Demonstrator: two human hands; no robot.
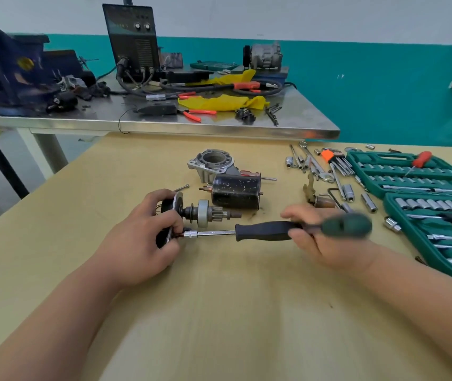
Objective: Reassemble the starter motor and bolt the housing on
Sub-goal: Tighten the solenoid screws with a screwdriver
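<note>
Currently the left hand (147, 232) grips the plate end of the starter's drive assembly (208, 213), mid-surface (219, 312). The right hand (321, 237) wraps the spinner handle (263, 231), whose socket (190, 234) sits on what looks like a small fastener, though blur hides the detail. If the handle tilts, the socket could slip and round the head. The housing (213, 163) and the black motor body (235, 192) lie just behind, unfitted.

- housing (211, 163) at the back of the table (219, 312), motor can (235, 195) just in front
- gear shaft (205, 215) in front of the can, driver (260, 231) just in front of that
- loose sockets (348, 192) to the rt, socket case (376, 155) further rt
- metal bench (164, 127) behind the table w/ welder (132, 42) on it
</note>
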